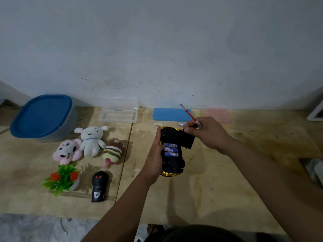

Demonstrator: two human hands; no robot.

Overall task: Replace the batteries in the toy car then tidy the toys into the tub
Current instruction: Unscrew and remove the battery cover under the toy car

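At frame centre I hold the upturned toy car (172, 151) in my left hand (155, 158), fingers wrapped round it, three batteries (171, 150) seated. My right hand (208, 132) pinches the battery cover (187, 140) and grips the screwdriver (191, 116). Next, I judge: close and screw it. Tub (43, 117) waits upper left.

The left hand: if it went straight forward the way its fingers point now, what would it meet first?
Probably the blue rectangular sponge block by the wall. The left hand, gripping the upturned black-and-gold toy car, points away from the person towards it; a small purple-and-white battery lies just right of that line. Depth is unclear.
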